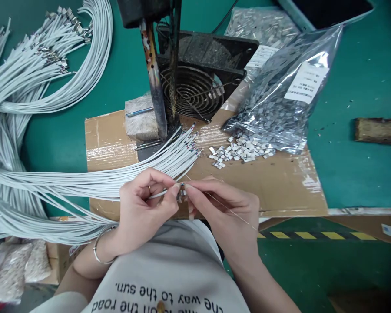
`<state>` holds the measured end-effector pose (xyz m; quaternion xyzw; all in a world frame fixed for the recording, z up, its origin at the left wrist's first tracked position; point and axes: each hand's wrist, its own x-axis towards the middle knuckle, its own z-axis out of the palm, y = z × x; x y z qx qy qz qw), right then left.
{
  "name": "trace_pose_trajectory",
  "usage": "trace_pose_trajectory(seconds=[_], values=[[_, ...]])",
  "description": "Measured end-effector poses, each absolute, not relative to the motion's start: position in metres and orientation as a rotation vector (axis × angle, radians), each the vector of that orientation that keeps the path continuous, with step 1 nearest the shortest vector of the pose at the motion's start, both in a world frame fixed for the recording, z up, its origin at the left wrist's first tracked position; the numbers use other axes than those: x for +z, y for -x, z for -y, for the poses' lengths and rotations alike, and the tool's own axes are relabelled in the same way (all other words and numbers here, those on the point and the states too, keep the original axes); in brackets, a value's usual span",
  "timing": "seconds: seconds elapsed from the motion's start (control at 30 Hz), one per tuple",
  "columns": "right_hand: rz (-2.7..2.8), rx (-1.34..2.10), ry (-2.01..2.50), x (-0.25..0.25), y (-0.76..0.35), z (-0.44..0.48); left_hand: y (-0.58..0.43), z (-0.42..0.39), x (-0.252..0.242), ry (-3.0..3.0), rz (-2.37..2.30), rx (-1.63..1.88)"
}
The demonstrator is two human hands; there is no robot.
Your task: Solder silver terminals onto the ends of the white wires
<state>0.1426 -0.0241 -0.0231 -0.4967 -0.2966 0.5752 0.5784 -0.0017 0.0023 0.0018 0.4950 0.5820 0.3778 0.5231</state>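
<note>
My left hand (145, 208) is closed, pinching a white cable (158, 194) near its end between thumb and forefinger. Right beside it, my right hand (228, 208) pinches at the tip of that cable, its thumb and forefinger nearly touching my left fingertips. Small silver metal connectors (182, 194) show between the two hands; my fingers partly cover them. A thin bare wire (232, 211), like solder wire, runs across my right hand. Just beyond my hands, a bundle of white cables (143, 171) lies with its ends fanned out over a cardboard sheet (293, 191).
A soldering stand (154, 78) rises ahead, beside a black fan (195, 87) and a whitish block (140, 117). Loose metal connectors (241, 150) spill from a clear bag (276, 104). More cables (52, 56) pile up at left. A wooden piece (379, 131) lies at right.
</note>
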Motion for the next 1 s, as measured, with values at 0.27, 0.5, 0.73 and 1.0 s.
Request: trace_pose_trajectory(seconds=[0.27, 0.5, 0.73, 1.0], values=[[1.095, 0.848, 1.299, -0.024, -0.137, 0.031, -0.001, -0.010, 0.011, -1.110, -1.402, 0.880], [1.556, 0.458, 1.105, -0.033, -0.157, 0.024, 0.004, -0.014, 0.014, -1.076, -1.353, 0.768], [1.072, 0.759, 1.401, -0.028, -0.164, 0.030, 0.004, -0.013, 0.016, -1.083, -1.414, 0.753], [0.892, 1.141, 1.214, -0.022, -0.156, 0.023, 0.003, -0.013, 0.017, -1.108, -1.383, 0.733]])
